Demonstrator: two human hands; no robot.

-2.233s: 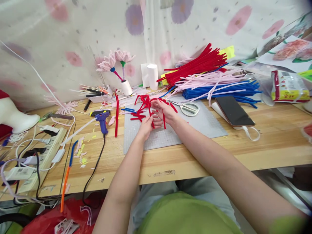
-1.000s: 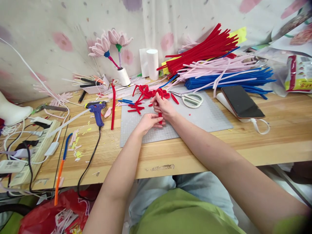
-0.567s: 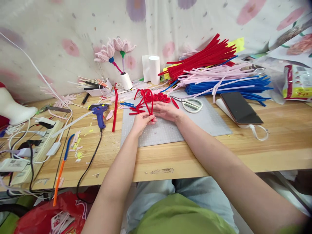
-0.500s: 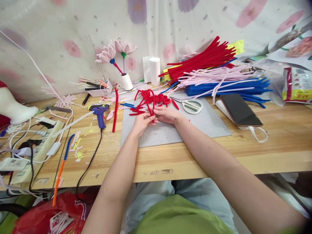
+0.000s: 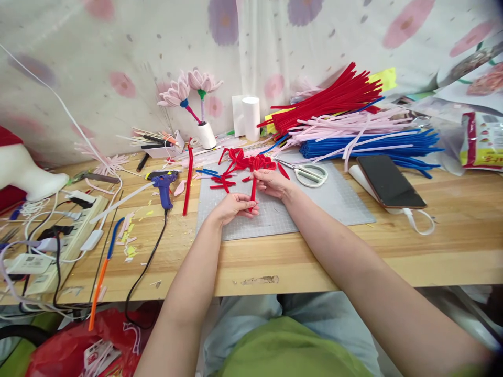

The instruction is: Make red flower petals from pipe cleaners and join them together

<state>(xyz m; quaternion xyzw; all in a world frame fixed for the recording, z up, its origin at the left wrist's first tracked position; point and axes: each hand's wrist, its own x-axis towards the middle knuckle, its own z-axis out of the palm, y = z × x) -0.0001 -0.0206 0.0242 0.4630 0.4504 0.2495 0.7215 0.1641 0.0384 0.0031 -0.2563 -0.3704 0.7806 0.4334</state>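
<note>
A red pipe cleaner [image 5: 253,191] is held upright between my two hands over the grey cutting mat [image 5: 275,222]. My left hand [image 5: 234,207] pinches its lower end. Higher up, my right hand [image 5: 272,183] grips it between thumb and fingers. Just behind my hands lies a heap of bent red pipe cleaner pieces [image 5: 236,159], with short red lengths at its left. Scissors [image 5: 310,174] with pale handles rest to the right of the heap. Two short blue pieces [image 5: 207,172] sit on the left of the mat.
A blue glue gun [image 5: 163,189] and a long red pipe cleaner [image 5: 188,180] lie left of the mat. Red [image 5: 326,102] and blue pipe cleaner bundles [image 5: 365,145] are piled at the back right, near a phone [image 5: 391,180]. A power strip [image 5: 74,238] with cables stands at far left.
The red pipe cleaner was a raised loop with both hands together at its base; now it is a narrow upright length. My right hand sits higher on it, my left slightly lower.
</note>
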